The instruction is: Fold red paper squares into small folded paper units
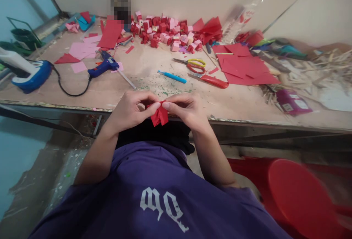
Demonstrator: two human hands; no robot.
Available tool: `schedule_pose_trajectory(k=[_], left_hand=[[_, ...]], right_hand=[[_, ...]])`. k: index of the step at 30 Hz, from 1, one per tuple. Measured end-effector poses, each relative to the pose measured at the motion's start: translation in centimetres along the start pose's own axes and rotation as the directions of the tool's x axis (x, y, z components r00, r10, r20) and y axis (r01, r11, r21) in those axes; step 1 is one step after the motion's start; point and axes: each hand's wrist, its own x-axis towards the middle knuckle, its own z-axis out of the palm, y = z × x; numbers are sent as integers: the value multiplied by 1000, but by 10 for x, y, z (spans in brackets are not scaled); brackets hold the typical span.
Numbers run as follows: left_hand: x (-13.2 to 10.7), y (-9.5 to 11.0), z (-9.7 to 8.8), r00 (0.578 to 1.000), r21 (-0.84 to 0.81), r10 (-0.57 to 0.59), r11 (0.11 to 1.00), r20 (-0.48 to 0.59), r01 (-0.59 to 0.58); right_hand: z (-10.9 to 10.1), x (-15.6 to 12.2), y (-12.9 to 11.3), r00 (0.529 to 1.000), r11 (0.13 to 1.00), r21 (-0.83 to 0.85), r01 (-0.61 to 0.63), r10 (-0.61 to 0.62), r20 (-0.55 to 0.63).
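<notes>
1. Left hand (134,109) and right hand (187,110) are pinching a folded red paper piece (159,117), thumbs nearly meeting!
2. It's sitting midway between them, at the near edge of the pale wooden counter (236,103).
3. Its flaps are pointing bodyward, neither hand lying nearer.

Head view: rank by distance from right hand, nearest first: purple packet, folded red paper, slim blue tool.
1. Folded red paper: pinched in right hand.
2. Slim blue tool: just beyond, slightly left.
3. Purple packet: well out right.
</notes>
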Motion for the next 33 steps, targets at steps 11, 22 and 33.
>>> schedule_pose_trajectory(k=[11, 22, 33], left_hand=[[0, -2, 1, 998, -3, -48, 999, -46, 48], [2, -8, 2, 973, -17, -41, 999, -228, 39], [2, -11, 3, 946, 18, -56, 998, -320, 65]], right_hand=[[1, 1, -5, 998, 998, -27, -54, 54, -9], [-1, 1, -3, 996, 994, -88, -63, 68, 53], [0, 4, 0, 991, 993, -9, -119, 120, 65]])
